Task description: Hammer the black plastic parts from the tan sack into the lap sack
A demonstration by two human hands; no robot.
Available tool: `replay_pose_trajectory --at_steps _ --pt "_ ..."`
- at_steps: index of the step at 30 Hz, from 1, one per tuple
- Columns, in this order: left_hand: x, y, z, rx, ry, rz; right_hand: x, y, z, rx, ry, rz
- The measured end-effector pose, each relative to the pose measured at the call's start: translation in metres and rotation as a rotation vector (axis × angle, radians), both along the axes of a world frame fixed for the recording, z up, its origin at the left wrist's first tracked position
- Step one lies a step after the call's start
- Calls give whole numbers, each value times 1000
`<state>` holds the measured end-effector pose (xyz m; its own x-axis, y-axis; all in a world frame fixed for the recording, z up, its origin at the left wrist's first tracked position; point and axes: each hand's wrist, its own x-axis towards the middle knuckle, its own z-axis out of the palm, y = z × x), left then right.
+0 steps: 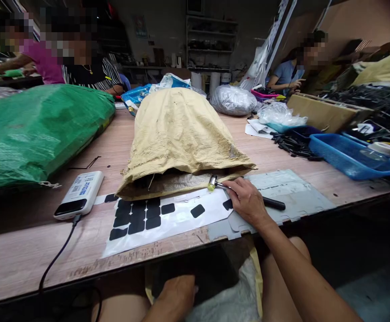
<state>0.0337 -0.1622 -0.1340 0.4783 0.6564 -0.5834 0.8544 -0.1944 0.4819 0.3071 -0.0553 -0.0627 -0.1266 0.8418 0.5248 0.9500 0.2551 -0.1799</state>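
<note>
My right hand (247, 201) is closed round the neck of a small hammer (273, 204) on the table's front part. The hammer has a shiny metal head with a yellowish face, and its black handle points right. Below the table edge, over my lap, my left hand (176, 290) is curled; whatever its fingers hold is hidden. It is beside a dark opening of a sack (228, 299) on my lap. White sheets with black rounded-square stickers (153, 214) lie left of my right hand. Behind them a tan woven sack (181, 134) lies with its mouth towards me.
A white power bank (81, 194) with a black cable stands at left, before a green sack (44, 129). A grey board (292, 188) lies under the hammer. To the right are black parts (294, 143) and a blue tray (352, 156). Several people sit farther back.
</note>
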Motion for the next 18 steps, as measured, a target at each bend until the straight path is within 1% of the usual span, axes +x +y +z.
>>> replay_pose_trajectory --at_steps 1,2,3,4,5,6,7,8,9,10,11,12,13,15,18 --pt "1 2 21 -21 27 -83 0 0 0 1 1 1" --pt "3 6 46 -28 9 -177 -1 0 0 2 2 3" --pt "7 12 71 -41 -75 -268 -1 0 0 2 3 4" --pt "12 21 95 -45 -191 -331 -1 0 0 2 3 4" --pt "19 34 117 -36 -298 -361 -1 0 0 3 2 4" --pt "28 49 136 10 -390 -350 -2 0 0 5 2 4" --pt "40 67 150 104 -446 -314 -2 0 1 8 1 5" --pt "53 86 159 265 -465 -253 -2 -1 1 12 -1 5" --pt "68 107 165 439 -458 -183 -2 -2 2 16 -2 6" --pt "83 126 167 584 -434 -128 -2 -2 3 19 -3 11" --pt "99 145 166 690 -380 -84 -2 -3 4 19 0 18" --pt "114 162 164 741 -274 -64 -2 -4 4 18 7 28" --pt "129 176 161 765 -186 -42 -2 -5 5 14 18 41" --pt "155 197 154 767 -65 -8 -2 -6 5 6 49 63" --pt "183 212 148 752 10 50 -2 -6 5 1 76 71"
